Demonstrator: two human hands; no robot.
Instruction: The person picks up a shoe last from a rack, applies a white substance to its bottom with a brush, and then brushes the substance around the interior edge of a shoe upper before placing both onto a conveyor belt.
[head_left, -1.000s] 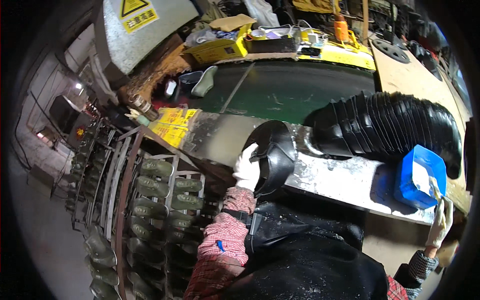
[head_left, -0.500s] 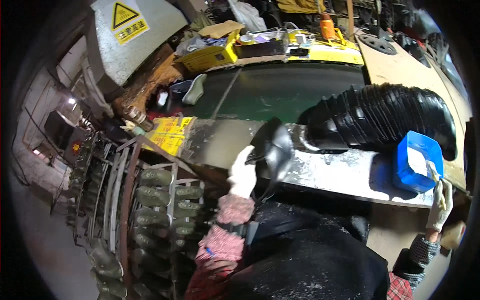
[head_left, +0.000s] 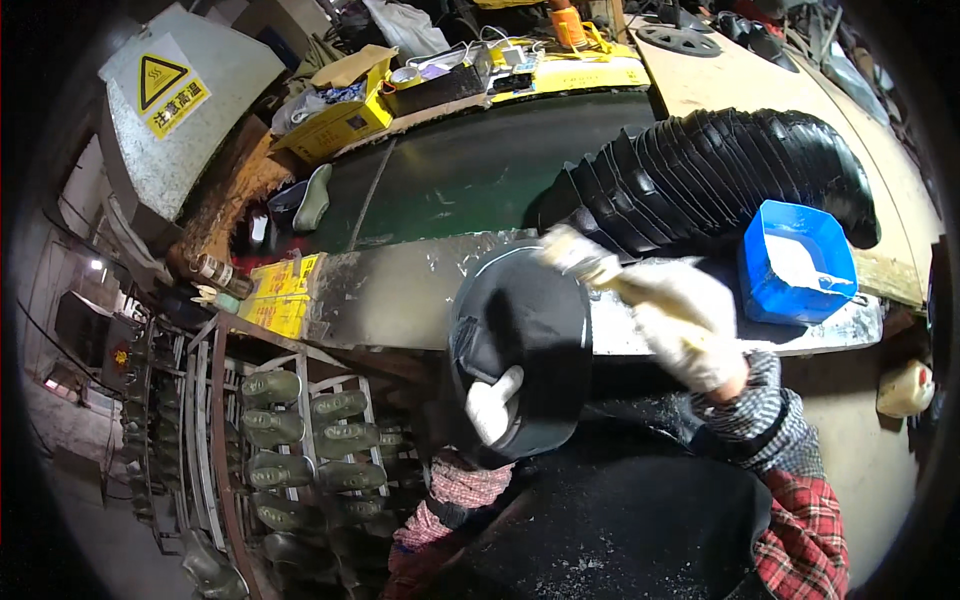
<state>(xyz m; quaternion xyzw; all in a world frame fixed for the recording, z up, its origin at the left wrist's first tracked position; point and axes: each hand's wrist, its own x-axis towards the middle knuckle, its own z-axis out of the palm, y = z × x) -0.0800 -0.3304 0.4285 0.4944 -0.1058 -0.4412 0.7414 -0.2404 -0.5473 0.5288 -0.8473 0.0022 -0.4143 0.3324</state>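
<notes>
My left hand (head_left: 492, 405), in a white glove, grips a wide black rubber piece (head_left: 535, 325) with a curved upper edge. The thumb and part of the palm show against it; the other fingers are hidden behind. My gloved right hand (head_left: 690, 315) is closed round the handle of a paintbrush (head_left: 580, 258). Its pale bristles are by the upper right edge of the rubber; whether they touch cannot be told. To the right stands an open blue tub (head_left: 765, 298) with white contents. Behind the right hand lies a long row of overlapping black rubber pieces (head_left: 700, 170).
Racks (head_left: 228, 450) of dark green boot-shaped pieces stand at the lower left. A dark green belt (head_left: 470, 165) runs behind the bench edge (head_left: 400, 290), with a boot (head_left: 313, 198) on its left. Yellow boxes (head_left: 345, 125) line the back. A pale jug (head_left: 905, 388) sits at the far right.
My right hand has come from the blue tub leftward to the black rubber piece, with the brush now plainly visible. My left hand has turned the piece broad side up and lowered it. The view has shifted.
</notes>
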